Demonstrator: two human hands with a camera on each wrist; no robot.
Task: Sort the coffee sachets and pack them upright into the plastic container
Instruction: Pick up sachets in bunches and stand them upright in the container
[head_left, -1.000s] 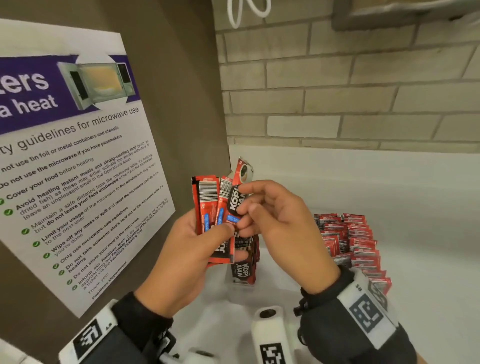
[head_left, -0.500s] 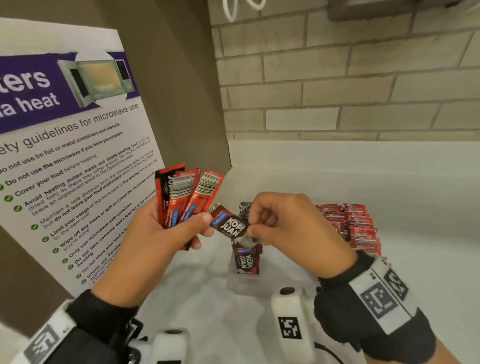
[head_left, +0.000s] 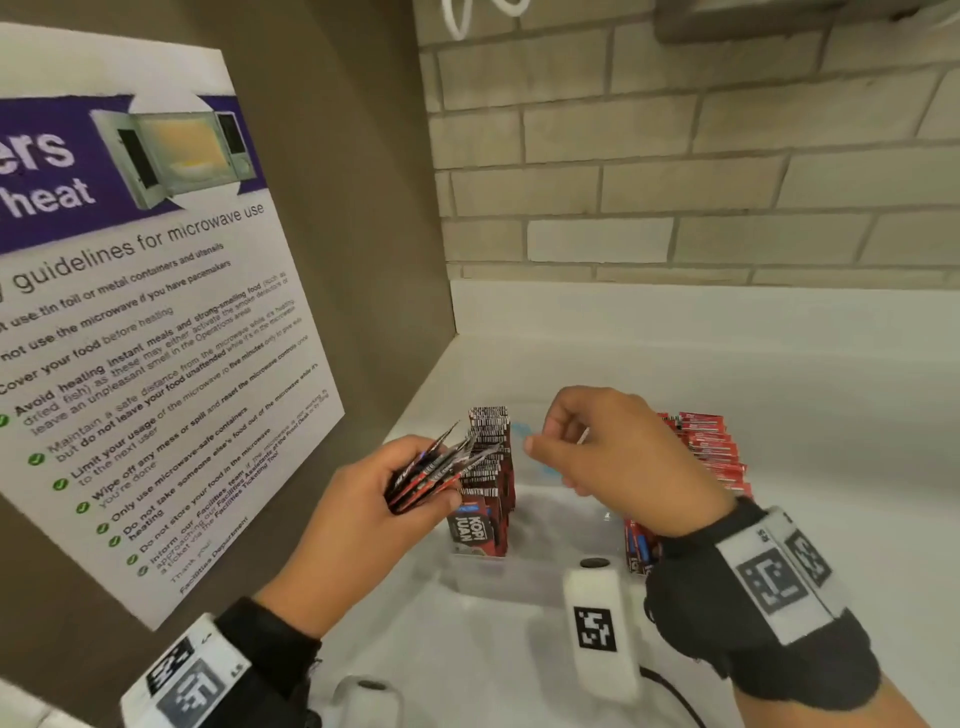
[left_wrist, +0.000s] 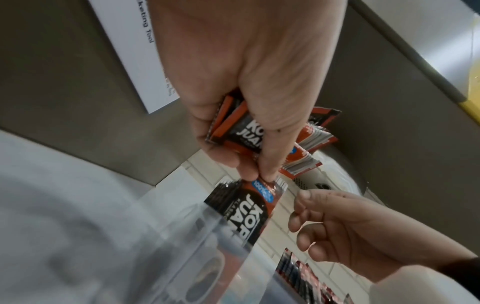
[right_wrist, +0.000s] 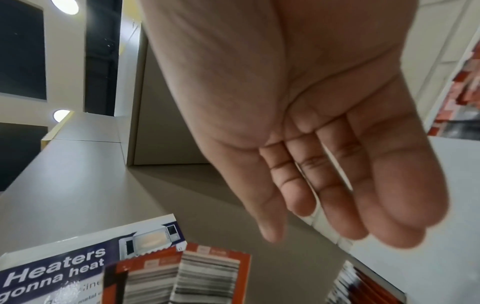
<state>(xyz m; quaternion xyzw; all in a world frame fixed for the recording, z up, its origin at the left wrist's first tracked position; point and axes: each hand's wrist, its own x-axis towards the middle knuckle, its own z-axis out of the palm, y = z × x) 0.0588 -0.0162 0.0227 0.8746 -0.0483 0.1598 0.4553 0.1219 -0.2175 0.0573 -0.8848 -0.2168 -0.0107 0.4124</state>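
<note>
Sachets fanned in one hand above a half-packed container

The left hand (head_left: 363, 499) grips a fan of coffee sachets (head_left: 434, 467) between thumb and fingers, at nine o'clock of the upright row of sachets (head_left: 488, 478) in the clear plastic container (head_left: 550, 530). The right hand (head_left: 618, 457) hovers at three o'clock of that row, fingers loosely curled and holding nothing. A loose pile of red sachets (head_left: 711, 447) lies beyond it on the white counter (head_left: 779, 395).
</note>
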